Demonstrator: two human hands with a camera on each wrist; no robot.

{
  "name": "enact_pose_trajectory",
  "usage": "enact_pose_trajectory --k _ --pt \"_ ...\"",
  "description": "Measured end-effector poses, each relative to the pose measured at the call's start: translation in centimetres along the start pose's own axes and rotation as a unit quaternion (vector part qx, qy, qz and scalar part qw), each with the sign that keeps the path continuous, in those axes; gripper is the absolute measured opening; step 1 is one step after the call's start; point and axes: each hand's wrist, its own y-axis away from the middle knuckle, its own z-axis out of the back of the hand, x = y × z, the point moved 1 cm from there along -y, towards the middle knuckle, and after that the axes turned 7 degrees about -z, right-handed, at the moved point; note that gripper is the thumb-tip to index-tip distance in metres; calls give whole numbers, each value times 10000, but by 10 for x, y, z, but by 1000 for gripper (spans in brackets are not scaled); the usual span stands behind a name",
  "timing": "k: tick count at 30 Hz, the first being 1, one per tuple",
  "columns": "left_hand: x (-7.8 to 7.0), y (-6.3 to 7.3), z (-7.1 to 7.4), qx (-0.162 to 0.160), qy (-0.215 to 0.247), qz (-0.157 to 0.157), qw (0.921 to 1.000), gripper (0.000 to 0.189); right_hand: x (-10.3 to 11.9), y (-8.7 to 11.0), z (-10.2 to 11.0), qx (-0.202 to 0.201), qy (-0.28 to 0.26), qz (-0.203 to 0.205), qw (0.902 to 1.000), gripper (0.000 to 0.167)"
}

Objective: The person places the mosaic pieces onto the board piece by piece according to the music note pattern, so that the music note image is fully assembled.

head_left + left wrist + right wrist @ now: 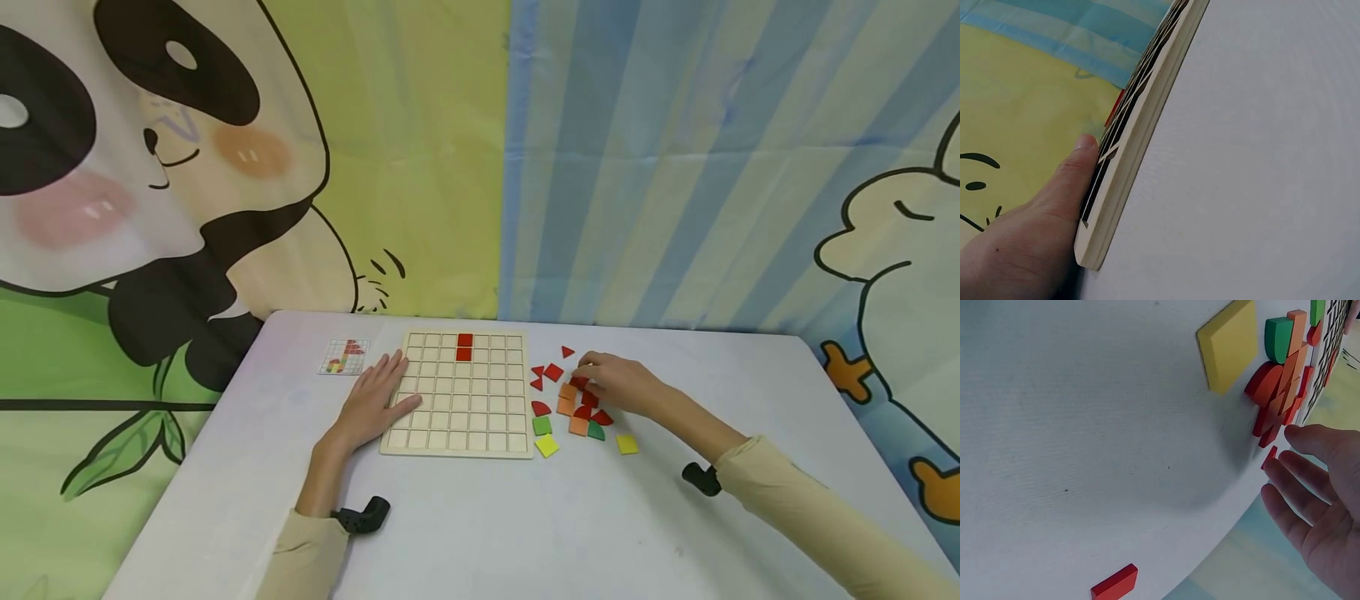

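A pale wooden grid board (472, 408) lies flat on the table, with two red square pieces (465, 347) in its upper cells. My left hand (375, 404) rests on the board's left edge, fingers spread; in the left wrist view its thumb (1069, 172) lies along the rim. Over a loose pile of red and orange pieces (567, 398) hovers my right hand (622, 382), its fingertips at the red ones. The right wrist view shows that hand (1325, 487) with thumb and fingers apart and nothing visible between them.
A small pattern card (345, 357) lies left of the board. Green (542, 426) and yellow pieces (547, 446) sit by its right edge, another yellow square (627, 444) farther right. Red triangles lie beside the pile. A printed curtain (637, 167) hangs behind the table (480, 525).
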Motion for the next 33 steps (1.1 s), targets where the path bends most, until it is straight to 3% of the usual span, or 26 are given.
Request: enact_pose_trajectory --k 12,18,23,27,30,33 --pt "0 0 0 -27 -4 -23 10000 86 0 -7 -3 99 -26 52 9999 19" --pt "-1 1 1 -30 2 0 10000 86 -4 -15 -8 92 127 21 9999 22" --pt "-2 1 1 -9 40 8 10000 86 -11 -18 -11 70 -81 76 9999 19" --pt "-1 1 1 -25 26 -5 10000 86 -17 -18 -12 -253 209 616 9976 15" --pt "-1 1 0 -48 9 -8 10000 86 -21 -18 -13 -701 626 1081 9897 20" --pt "-1 0 -1 -41 6 -27 10000 86 -22 -19 -11 -1032 616 1164 9859 23"
